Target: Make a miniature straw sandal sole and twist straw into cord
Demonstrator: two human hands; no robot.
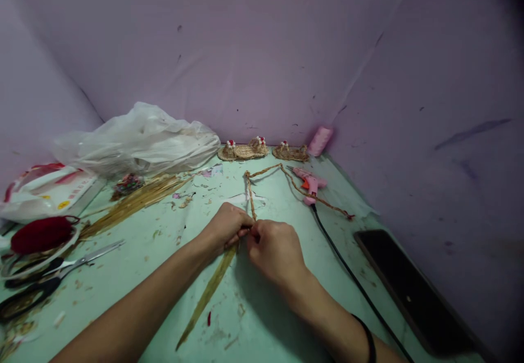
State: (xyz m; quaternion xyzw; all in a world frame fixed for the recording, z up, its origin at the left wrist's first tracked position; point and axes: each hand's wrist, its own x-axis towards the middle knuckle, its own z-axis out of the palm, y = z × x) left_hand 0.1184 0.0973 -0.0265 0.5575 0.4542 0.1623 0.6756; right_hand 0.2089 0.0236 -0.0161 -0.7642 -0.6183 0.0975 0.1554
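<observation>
At the middle of the green tabletop, my left hand [230,225] and my right hand [275,248] meet, both with fingers pinched on the near end of a twisted straw cord [265,171]. The cord runs away from my fingers, bends twice and ends at the right beyond the pink glue gun [311,184]. From under my left hand a flat, pointed dry leaf strip [208,295] hangs toward me. My fingertips hide where strip and cord meet.
Small woven slippers [243,151] and a pink spool [320,141] stand by the back wall. A plastic bag [151,139], dry leaves [135,202], red yarn [43,234] and scissors [61,275] lie left. A black phone [413,292] and the glue gun's cable lie right.
</observation>
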